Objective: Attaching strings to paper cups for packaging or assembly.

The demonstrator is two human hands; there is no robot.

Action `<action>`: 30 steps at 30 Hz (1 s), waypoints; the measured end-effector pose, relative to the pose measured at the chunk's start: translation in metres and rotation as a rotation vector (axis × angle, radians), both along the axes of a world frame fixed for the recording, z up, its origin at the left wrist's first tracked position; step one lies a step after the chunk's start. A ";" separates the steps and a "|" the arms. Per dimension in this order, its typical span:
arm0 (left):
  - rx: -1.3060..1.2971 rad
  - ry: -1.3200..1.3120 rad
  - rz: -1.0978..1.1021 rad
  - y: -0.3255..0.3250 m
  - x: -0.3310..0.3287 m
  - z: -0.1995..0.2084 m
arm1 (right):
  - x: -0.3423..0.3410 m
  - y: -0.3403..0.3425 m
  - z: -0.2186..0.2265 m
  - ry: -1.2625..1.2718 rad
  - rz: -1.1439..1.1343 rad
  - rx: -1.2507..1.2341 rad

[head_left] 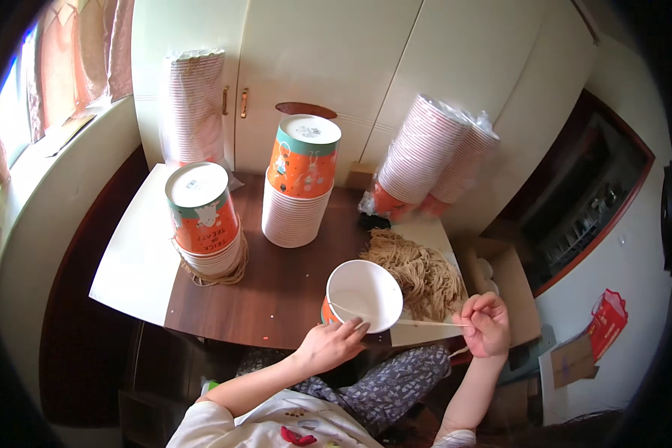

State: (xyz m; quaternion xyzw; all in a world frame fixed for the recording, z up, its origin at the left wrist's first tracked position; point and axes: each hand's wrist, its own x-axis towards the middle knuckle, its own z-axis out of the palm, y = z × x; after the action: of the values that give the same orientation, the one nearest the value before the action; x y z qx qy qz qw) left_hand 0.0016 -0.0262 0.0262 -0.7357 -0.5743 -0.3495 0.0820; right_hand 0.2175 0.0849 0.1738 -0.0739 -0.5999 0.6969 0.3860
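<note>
"So, what is closest to us?"

"A white shirt [235, 424] and gray pants [396, 384] with a pattern. Then come two hands."

"What is the right hand [487, 325] doing?"

"It pinches one end of a thin string [429, 324] between its thumb and finger, by the front right corner of the table [276, 291]. The string goes straight across to the paper bucket [373, 287]."

"And the left hand [332, 345]?"

"Its fingers are bent at the near rim of the bucket, close to the string. I can't tell if they squeeze it."

"Where is the bucket?"

"At the front edge of the table, a bit right of the middle. We can see into its white inside, and some string shows in there too."

"What is around it?"

"A messy heap of tan strings [414, 269] lies by the table's right edge. Toward the left edge, a short pile [201, 224] of upside-down buckets has string loops [218, 282] low around it."

"And farther back?"

"A taller pile [299, 216] stands near the middle of the back edge. Two wrapped piles [425, 142] are at the back right corner, and one wrapped pile [194, 104] is at the back left. Behind them is a white cupboard [321, 60]."
</note>
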 end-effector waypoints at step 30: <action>-0.547 -0.858 -0.287 0.003 0.001 0.023 | -0.056 -0.031 -0.128 0.470 0.049 -0.743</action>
State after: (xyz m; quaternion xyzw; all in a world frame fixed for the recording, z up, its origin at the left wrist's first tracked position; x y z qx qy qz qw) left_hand 0.0030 -0.0234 0.0497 -0.5925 -0.5199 -0.4643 -0.4039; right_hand 0.1618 0.0543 0.0459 -0.0330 -0.2060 0.8721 0.4426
